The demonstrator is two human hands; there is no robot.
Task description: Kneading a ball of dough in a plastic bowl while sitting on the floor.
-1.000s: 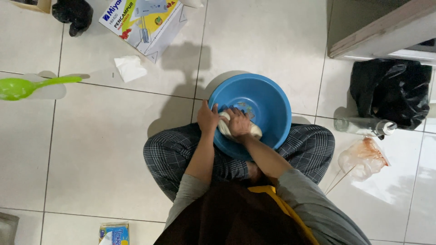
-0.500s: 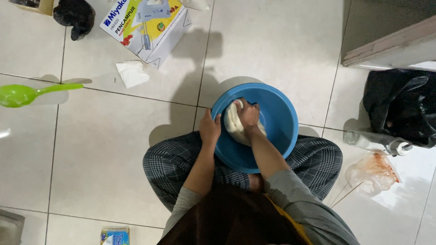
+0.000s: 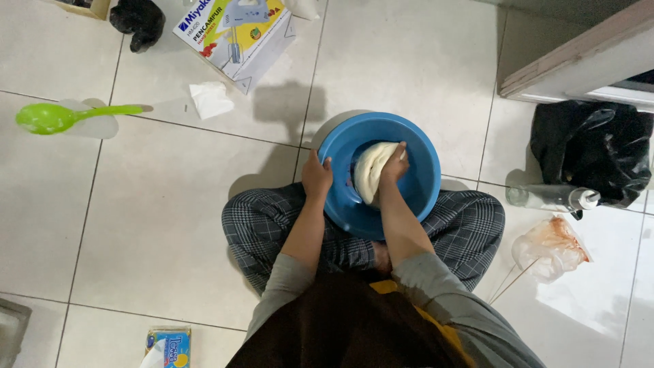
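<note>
I sit cross-legged on a tiled floor with a blue plastic bowl [image 3: 417, 197] resting between my knees. A pale lump of dough [image 3: 368, 170] lies inside it, stretched upright against the bowl's inner side. My right hand [image 3: 394, 163] presses into the top of the dough, fingers closed on it. My left hand [image 3: 316, 176] grips the bowl's left rim.
A green ladle [image 3: 61, 116] lies on the floor at left. A cardboard mixer box [image 3: 235, 34], a crumpled tissue [image 3: 210, 99] and a black cloth [image 3: 138, 20] lie beyond. At right are a black bag [image 3: 591, 150], a bottle [image 3: 552, 197] and a clear plastic bag [image 3: 550, 249].
The dough went from a small ball under both hands to a long lump pulled up by my right hand. My left hand shifted from the dough to the bowl's rim.
</note>
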